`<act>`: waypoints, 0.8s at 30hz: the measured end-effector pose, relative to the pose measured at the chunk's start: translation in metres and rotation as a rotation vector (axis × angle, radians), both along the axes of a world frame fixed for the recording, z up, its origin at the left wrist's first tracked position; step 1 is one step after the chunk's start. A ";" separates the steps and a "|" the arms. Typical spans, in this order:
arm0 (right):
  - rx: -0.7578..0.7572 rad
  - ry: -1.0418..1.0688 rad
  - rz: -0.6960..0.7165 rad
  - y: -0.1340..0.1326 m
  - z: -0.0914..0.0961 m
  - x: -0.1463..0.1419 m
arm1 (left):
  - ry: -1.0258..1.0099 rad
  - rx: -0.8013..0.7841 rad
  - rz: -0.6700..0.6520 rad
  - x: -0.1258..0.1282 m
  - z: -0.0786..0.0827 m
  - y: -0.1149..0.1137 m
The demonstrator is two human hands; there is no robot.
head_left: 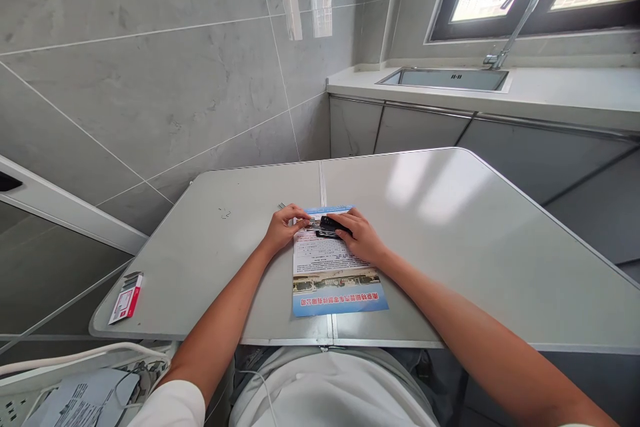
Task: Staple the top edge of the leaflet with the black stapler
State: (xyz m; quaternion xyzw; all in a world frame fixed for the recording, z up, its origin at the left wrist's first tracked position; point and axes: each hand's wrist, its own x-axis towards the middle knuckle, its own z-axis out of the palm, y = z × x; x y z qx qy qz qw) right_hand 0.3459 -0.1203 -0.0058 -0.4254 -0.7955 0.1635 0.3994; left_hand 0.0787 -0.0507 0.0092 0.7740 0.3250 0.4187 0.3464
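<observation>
While both forearms are stretching forward over the folding table, the right hand is curling its fingers over what looks like a black stapler, which is sitting on the top edge of the leaflet. The left hand is pinching that edge just beside it. A red-and-white box is lying well apart, at the near left corner.

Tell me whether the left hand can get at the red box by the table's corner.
Probably yes: the red box lies alone near the left corner of the table, nothing between it and the left hand, which only steadies the flyer.
</observation>
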 end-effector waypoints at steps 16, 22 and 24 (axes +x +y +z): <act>-0.008 -0.010 -0.007 -0.001 0.001 0.000 | 0.027 -0.032 -0.088 -0.001 -0.003 0.001; -0.015 -0.013 -0.005 -0.001 0.003 -0.001 | 0.022 -0.010 -0.028 -0.001 0.001 -0.002; -0.013 -0.011 -0.003 -0.001 0.004 -0.001 | 0.062 -0.004 -0.021 -0.001 0.001 -0.002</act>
